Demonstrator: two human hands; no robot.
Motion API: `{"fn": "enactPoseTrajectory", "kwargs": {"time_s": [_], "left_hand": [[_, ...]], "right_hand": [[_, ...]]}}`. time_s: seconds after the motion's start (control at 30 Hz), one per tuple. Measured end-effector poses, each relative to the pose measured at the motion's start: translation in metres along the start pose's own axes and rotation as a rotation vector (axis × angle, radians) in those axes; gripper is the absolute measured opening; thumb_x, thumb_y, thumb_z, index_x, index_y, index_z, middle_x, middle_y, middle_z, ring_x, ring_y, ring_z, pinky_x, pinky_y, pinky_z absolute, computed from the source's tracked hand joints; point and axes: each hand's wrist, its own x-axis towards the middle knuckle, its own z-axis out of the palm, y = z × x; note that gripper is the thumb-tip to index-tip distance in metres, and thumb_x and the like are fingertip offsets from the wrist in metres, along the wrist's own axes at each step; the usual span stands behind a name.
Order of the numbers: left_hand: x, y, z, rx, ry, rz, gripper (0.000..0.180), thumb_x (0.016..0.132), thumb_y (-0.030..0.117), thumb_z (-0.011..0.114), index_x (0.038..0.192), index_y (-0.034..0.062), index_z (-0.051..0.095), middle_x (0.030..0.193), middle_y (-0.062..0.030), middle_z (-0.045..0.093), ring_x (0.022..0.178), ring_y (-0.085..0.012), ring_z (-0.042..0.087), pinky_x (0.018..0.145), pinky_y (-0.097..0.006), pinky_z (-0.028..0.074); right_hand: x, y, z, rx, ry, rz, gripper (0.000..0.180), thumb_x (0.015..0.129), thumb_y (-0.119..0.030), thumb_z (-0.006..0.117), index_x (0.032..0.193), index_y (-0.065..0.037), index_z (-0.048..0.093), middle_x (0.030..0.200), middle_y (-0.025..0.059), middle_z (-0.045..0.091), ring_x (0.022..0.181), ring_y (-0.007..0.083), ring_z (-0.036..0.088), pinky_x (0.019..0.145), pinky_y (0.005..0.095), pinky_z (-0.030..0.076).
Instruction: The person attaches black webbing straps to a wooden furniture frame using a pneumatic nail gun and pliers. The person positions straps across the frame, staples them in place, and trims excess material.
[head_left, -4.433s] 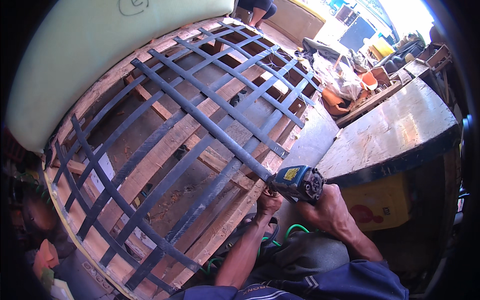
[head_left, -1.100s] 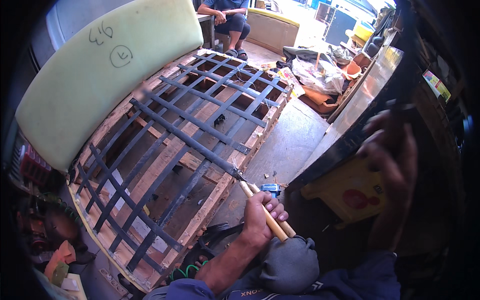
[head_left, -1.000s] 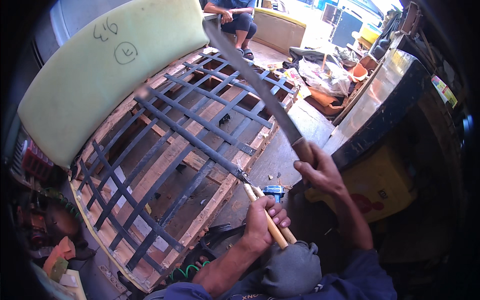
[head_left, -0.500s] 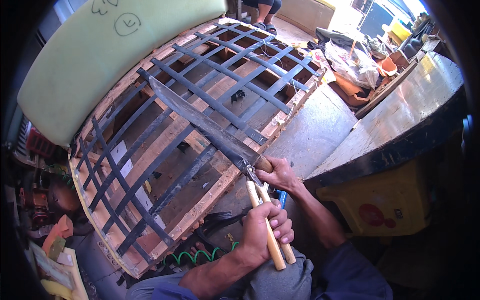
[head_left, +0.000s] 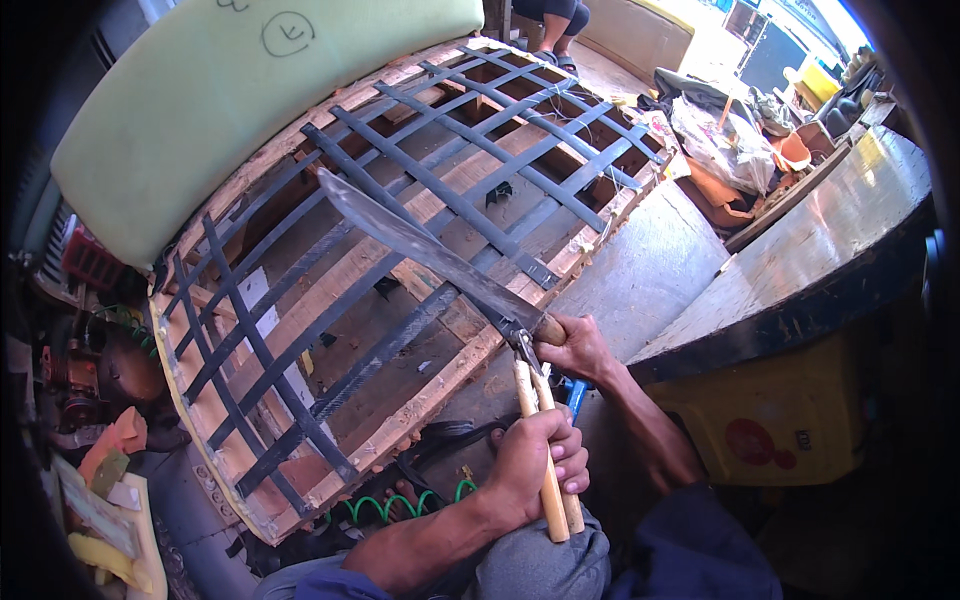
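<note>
My left hand (head_left: 545, 455) is wrapped around both pale yellow handles of a pair of pliers (head_left: 526, 392), the handles squeezed close together. The metal jaws meet a black strap end beside the large knife, and their exact grip is hard to make out. My right hand (head_left: 580, 350) is closed on the wooden handle of that long, broad-bladed knife (head_left: 430, 255). Its blade slants up and left over the straps. Below it lies a wooden frame (head_left: 400, 425) crossed by woven black webbing straps (head_left: 480, 220).
A pale green foam cushion (head_left: 260, 110) stands along the frame's far left side. To the right are a worn tabletop (head_left: 790, 250) and a yellow container (head_left: 770, 430). Scraps and bags (head_left: 720, 140) are piled behind. A green coiled hose (head_left: 400, 505) lies below the frame. Another person's feet (head_left: 557, 58) show at the back.
The view has shifted, so the scene sits slightly to the right. The knife tip has moved off the strap crossing near the frame's far rail. Both hands keep their holds.
</note>
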Motion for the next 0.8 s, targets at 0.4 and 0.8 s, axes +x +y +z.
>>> {"fn": "enactPoseTrajectory", "kwargs": {"time_s": [0.4, 0.8], "left_hand": [[-0.004, 0.002, -0.007, -0.05, -0.005, -0.06, 0.009, 0.086, 0.007, 0.049, 0.092, 0.0126, 0.045, 0.059, 0.0027, 0.034, 0.045, -0.0108, 0.035, 0.046, -0.032, 0.036], [-0.01, 0.004, -0.009, -0.029, -0.071, -0.076, 0.006, 0.087, 0.008, 0.047, 0.087, 0.0137, 0.044, 0.059, 0.0033, 0.034, 0.045, -0.0105, 0.035, 0.046, -0.032, 0.036]], "right_hand": [[0.001, -0.003, 0.005, -0.051, 0.007, -0.035, 0.029, 0.079, -0.025, 0.074, 0.102, -0.006, 0.073, 0.074, 0.0187, 0.07, 0.067, 0.0309, 0.073, 0.066, 0.0392, 0.057], [-0.005, -0.026, 0.01, -0.197, -0.006, 0.067, 0.028, 0.079, -0.022, 0.075, 0.1, -0.004, 0.071, 0.071, 0.0179, 0.069, 0.065, 0.0249, 0.072, 0.064, 0.0393, 0.057]]}}
